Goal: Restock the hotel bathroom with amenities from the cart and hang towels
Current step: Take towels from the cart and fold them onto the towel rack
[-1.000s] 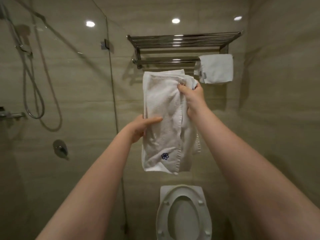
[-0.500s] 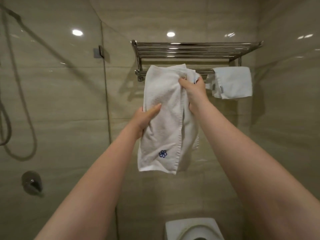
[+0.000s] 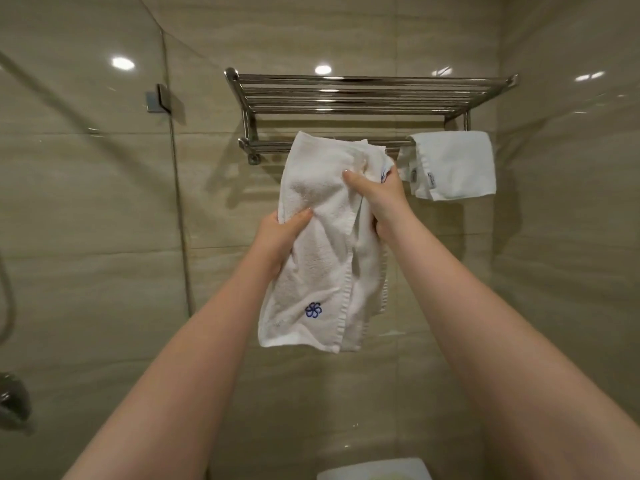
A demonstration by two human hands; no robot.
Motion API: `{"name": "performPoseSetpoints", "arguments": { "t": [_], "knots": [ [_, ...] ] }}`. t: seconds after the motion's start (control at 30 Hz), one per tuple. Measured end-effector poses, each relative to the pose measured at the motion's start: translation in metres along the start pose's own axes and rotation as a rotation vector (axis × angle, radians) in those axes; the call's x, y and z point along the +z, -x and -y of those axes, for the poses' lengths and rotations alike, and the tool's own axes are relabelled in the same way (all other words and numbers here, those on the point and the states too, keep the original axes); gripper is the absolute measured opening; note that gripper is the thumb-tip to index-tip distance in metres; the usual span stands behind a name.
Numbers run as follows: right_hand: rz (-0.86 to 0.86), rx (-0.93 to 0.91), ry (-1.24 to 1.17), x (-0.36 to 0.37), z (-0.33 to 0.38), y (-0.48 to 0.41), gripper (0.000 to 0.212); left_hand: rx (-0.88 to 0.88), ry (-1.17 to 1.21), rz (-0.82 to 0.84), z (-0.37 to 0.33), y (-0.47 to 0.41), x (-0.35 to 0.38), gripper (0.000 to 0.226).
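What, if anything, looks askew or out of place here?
Little: the small white towel on the lower bar hangs with its left edge bunched. The left hand and right hand grip the logo towel, not yet hung.

A white towel (image 3: 322, 258) hangs lengthwise in the centre of the frame, folded into loose, slightly uneven layers, thick terry with a woven band down its right edge. A blue flower emblem (image 3: 313, 310) sits near its lower left corner. The right hand (image 3: 377, 195) grips its bunched upper part and the left hand (image 3: 277, 233) holds its left edge, thumb on the front. Its top reaches the lower rail (image 3: 270, 145) of the chrome towel rack (image 3: 363, 95); it may only be in front of the rail. A smaller towel (image 3: 453, 164), folded, drapes over that rail at upper right.
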State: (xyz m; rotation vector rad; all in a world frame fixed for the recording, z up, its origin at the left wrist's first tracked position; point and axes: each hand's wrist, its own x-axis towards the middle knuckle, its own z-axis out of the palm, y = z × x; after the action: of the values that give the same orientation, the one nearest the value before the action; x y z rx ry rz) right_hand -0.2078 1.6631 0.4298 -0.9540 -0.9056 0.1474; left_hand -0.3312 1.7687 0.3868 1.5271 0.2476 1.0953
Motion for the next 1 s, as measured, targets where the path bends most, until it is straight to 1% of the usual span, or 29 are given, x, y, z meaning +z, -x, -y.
{"name": "performPoseSetpoints", "arguments": {
  "t": [0.13, 0.27, 0.4, 0.57, 0.67, 0.73, 0.8, 0.9, 0.93, 1.0],
  "knots": [
    [-0.006, -0.013, 0.048, -0.002, -0.010, -0.011, 0.070, -0.011, 0.006, -0.009, 0.005, -0.011, -0.001, 0.027],
    [-0.028, -0.067, 0.032, 0.007, -0.014, -0.027, 0.052, -0.039, -0.030, 0.011, 0.002, -0.029, -0.006, 0.024],
    [-0.047, -0.099, 0.044, 0.020, -0.019, -0.050, 0.059, -0.014, -0.072, 0.047, -0.004, -0.057, -0.019, 0.015],
    [-0.039, -0.166, -0.003, 0.046, -0.010, -0.080, 0.051, 0.099, -0.087, 0.065, -0.022, -0.092, -0.030, 0.013],
    [-0.018, -0.205, -0.029, 0.062, 0.005, -0.097, 0.053, 0.175, -0.074, 0.058, -0.042, -0.113, -0.034, 0.021],
    [0.002, -0.257, -0.045, 0.072, 0.017, -0.109, 0.050, 0.221, -0.084, 0.052, -0.058, -0.127, -0.036, 0.028],
    [0.006, -0.315, -0.055, 0.079, 0.030, -0.122, 0.049, 0.266, -0.101, 0.052, -0.076, -0.138, -0.037, 0.028],
    [0.003, -0.361, -0.054, 0.089, 0.050, -0.139, 0.054, 0.337, -0.108, 0.056, -0.104, -0.151, -0.034, 0.015],
    [0.004, -0.370, -0.058, 0.092, 0.056, -0.144, 0.056, 0.360, -0.109, 0.054, -0.112, -0.155, -0.033, 0.015],
    [0.001, -0.396, -0.075, 0.098, 0.067, -0.153, 0.059, 0.394, -0.112, 0.040, -0.127, -0.162, -0.030, 0.023]
  ]
}}
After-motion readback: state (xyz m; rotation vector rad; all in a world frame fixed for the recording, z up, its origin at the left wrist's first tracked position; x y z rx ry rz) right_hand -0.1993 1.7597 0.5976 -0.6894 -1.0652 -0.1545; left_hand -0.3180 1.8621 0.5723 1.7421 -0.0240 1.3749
